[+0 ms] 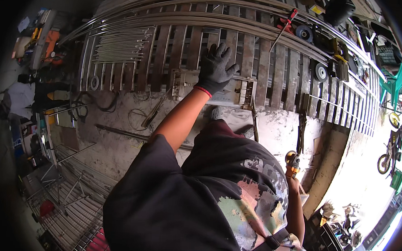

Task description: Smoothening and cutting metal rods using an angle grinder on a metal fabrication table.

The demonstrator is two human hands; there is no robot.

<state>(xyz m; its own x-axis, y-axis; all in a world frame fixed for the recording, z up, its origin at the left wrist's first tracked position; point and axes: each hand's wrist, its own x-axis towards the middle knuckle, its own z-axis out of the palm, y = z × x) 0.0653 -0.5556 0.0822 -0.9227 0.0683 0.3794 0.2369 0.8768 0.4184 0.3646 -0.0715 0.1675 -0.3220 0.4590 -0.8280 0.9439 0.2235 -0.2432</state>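
My left hand [215, 69], in a dark grey glove with a red cuff, reaches forward with its fingers spread. It is over a rectangular metal frame or plate [230, 96] at the near edge of a slatted metal table [263, 74]; whether it presses on the plate or hovers, I cannot tell. Low at my right side, my right hand [292, 179] is closed around an orange-and-black tool [292, 163] with a round end, which looks like an angle grinder. Most of the fingers on that hand are hidden.
Long thin metal rods [184, 19] run across the table's far side, with a stack of short rods [123, 44] at left. A red-handled clamp [286, 25], a grinding disc [321, 72] and other tools lie right. A person [23, 98] is far left; a green chair [396, 81] stands right.
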